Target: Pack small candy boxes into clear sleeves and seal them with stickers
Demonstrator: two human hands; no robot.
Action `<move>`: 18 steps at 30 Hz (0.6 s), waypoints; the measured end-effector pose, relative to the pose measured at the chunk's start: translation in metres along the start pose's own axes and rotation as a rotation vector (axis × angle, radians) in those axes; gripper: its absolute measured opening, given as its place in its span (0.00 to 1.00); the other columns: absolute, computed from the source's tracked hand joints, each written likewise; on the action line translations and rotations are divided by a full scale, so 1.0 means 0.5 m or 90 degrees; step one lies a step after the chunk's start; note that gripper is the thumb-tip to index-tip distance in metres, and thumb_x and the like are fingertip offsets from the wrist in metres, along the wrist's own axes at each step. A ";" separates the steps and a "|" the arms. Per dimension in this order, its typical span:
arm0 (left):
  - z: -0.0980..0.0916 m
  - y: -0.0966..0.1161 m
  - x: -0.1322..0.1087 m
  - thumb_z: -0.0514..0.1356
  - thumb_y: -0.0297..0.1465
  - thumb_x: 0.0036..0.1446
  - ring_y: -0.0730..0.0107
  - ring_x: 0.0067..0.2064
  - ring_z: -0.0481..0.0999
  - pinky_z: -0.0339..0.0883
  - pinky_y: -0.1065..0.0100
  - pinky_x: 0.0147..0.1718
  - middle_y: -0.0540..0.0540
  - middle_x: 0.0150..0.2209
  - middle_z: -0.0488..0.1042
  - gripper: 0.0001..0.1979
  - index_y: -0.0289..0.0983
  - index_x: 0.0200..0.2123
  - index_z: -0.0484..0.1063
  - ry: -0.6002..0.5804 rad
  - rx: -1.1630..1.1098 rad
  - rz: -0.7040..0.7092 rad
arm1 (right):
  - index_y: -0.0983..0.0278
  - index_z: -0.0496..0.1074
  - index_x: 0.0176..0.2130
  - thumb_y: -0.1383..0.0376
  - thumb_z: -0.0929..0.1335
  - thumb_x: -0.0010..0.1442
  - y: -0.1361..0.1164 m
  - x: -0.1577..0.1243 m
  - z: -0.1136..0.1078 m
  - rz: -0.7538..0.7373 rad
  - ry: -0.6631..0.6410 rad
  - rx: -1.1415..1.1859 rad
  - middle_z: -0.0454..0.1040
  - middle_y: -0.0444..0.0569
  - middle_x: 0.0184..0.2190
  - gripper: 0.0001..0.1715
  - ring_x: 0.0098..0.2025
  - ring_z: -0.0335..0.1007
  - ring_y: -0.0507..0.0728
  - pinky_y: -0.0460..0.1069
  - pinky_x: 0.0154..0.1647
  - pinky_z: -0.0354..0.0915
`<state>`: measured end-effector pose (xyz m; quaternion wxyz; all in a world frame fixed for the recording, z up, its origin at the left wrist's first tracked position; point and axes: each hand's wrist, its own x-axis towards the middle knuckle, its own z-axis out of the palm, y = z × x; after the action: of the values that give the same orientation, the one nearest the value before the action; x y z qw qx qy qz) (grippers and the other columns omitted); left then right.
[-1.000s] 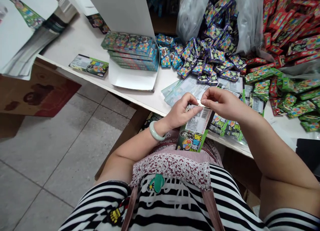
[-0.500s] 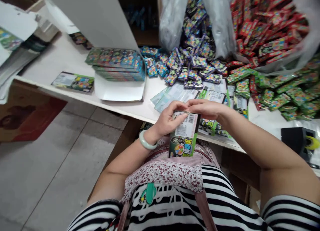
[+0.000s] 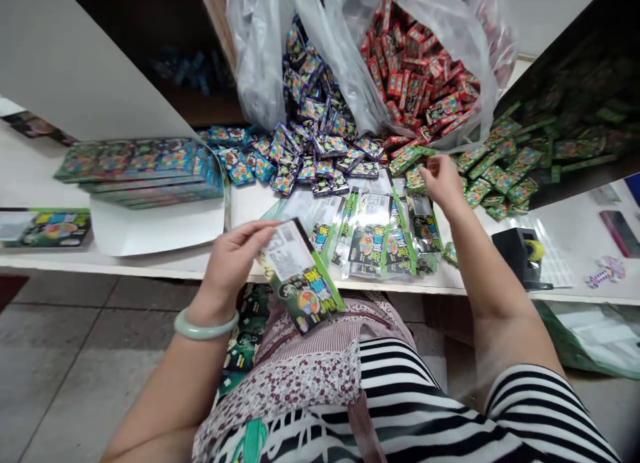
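My left hand (image 3: 237,256) pinches the upper corner of a flat printed packet (image 3: 303,283) between thumb and fingers. The packet is black and green with a white barcode label, and hangs tilted over my lap above the apron (image 3: 300,383). My right hand (image 3: 444,183) is over the table, its fingers closed around a small green box (image 3: 417,179) at the edge of the green pile (image 3: 505,163); the fingertips partly hide the grip. Between my hands, several similar flat packets (image 3: 370,233) lie overlapping on the table.
Clear plastic bags hold purple boxes (image 3: 310,69) and red boxes (image 3: 420,76) at the back. Blue boxes (image 3: 240,166) lie loose. An open white carton (image 3: 160,229) with stacked boxes stands left. A tape dispenser (image 3: 520,253) and a phone (image 3: 620,233) are at right.
My hands were together on the packet and have parted. The left has drawn it leftward; the right has let go and reached forward to the green boxes. The view has turned right.
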<state>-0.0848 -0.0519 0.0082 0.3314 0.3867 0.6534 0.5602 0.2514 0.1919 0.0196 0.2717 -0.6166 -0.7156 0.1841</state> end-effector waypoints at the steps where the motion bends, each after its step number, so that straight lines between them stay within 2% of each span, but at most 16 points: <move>1: -0.001 -0.009 0.013 0.69 0.40 0.49 0.63 0.36 0.78 0.74 0.63 0.35 0.48 0.34 0.81 0.10 0.42 0.33 0.81 0.064 -0.054 -0.007 | 0.68 0.69 0.54 0.59 0.71 0.58 0.028 0.021 -0.002 0.038 0.007 -0.035 0.75 0.61 0.47 0.26 0.50 0.71 0.67 0.62 0.56 0.63; 4: 0.014 -0.035 0.049 0.67 0.35 0.49 0.65 0.36 0.77 0.74 0.64 0.37 0.49 0.32 0.78 0.06 0.41 0.31 0.77 0.206 -0.210 -0.010 | 0.69 0.68 0.54 0.55 0.75 0.52 0.075 0.057 0.013 0.111 -0.050 -0.040 0.76 0.58 0.41 0.36 0.46 0.71 0.67 0.63 0.54 0.63; 7: 0.037 -0.057 0.061 0.65 0.30 0.45 0.68 0.38 0.76 0.73 0.68 0.40 0.49 0.34 0.78 0.08 0.38 0.33 0.76 0.244 -0.310 -0.071 | 0.68 0.70 0.49 0.58 0.76 0.46 0.083 0.062 0.033 0.154 -0.068 0.078 0.74 0.51 0.36 0.32 0.42 0.70 0.63 0.60 0.51 0.65; 11: 0.037 -0.085 0.045 0.68 0.29 0.40 0.73 0.37 0.75 0.71 0.73 0.35 0.49 0.36 0.77 0.18 0.37 0.39 0.75 0.215 -0.302 -0.137 | 0.66 0.71 0.48 0.58 0.71 0.49 0.087 0.029 0.018 0.170 -0.088 0.189 0.73 0.46 0.34 0.26 0.37 0.70 0.56 0.53 0.40 0.68; 14: 0.014 -0.104 0.031 0.71 0.30 0.37 0.72 0.34 0.74 0.68 0.73 0.32 0.51 0.33 0.75 0.23 0.38 0.41 0.72 0.146 -0.231 -0.164 | 0.62 0.71 0.48 0.56 0.72 0.47 0.083 -0.016 -0.006 0.154 -0.141 0.324 0.73 0.44 0.34 0.29 0.34 0.70 0.53 0.48 0.33 0.65; 18: -0.015 -0.117 0.021 0.72 0.37 0.39 0.68 0.34 0.75 0.68 0.69 0.32 0.49 0.33 0.76 0.28 0.37 0.45 0.70 0.049 -0.098 -0.141 | 0.59 0.71 0.48 0.57 0.76 0.41 0.058 -0.075 -0.015 0.118 -0.213 0.481 0.73 0.41 0.34 0.34 0.32 0.69 0.51 0.47 0.32 0.65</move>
<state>-0.1041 -0.0505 -0.0483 0.3946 0.2636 0.6596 0.5828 0.2822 0.1594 0.0021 0.3412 -0.4970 -0.5738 0.5544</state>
